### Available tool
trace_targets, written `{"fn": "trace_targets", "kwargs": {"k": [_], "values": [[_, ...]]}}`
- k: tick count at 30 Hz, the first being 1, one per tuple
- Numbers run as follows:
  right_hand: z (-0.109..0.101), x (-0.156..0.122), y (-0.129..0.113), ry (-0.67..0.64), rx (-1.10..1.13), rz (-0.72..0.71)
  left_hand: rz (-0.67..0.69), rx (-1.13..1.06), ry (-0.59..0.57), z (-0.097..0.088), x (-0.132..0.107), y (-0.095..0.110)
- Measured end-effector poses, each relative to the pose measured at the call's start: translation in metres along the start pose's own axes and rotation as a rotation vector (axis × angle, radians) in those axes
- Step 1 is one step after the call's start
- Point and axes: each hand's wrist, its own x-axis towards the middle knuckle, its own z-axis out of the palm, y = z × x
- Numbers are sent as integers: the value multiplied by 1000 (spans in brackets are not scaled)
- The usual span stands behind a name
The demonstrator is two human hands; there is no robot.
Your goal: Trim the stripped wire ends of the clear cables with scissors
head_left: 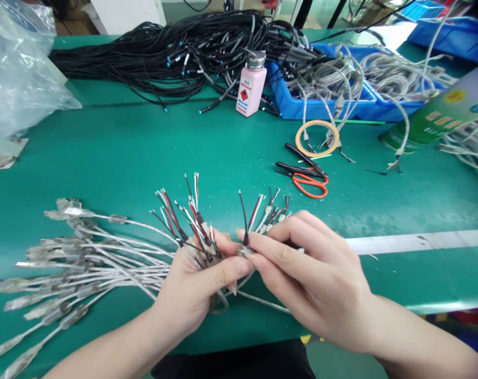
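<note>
My left hand (201,279) is closed round a bundle of clear-jacketed cables (140,273). Their see-through plugs (45,284) fan out to the left on the green mat. Stripped red, white, black and green wire ends (195,221) stick up above that hand. Between both hands, one cable end (245,245) with thin bared wires is pinched by the left thumb and the fingers of my right hand (313,273). More cable ends (272,213) show behind the right fingers; whether that hand also holds them is partly hidden.
Orange-handled scissors (312,184), black-handled cutters (302,166) and a tape ring (317,138) lie ahead. Behind are a pink bottle (251,87), black cables (124,63) and blue bins (286,102) of cables. A green can (428,118) is right, a plastic bag (18,73) left.
</note>
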Motion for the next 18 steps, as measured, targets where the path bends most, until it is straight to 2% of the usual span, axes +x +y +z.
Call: {"fn": "trace_targets", "kwargs": {"k": [5, 11, 18], "values": [[2, 0, 0, 22, -39, -4, -2, 9, 2, -1, 0, 0], [-2, 1, 0, 51, 23, 21, 0, -5, -17, -2, 0, 0], [-5, 4, 1, 2, 52, 65, 13, 57, -20, -1, 1, 3]]}}
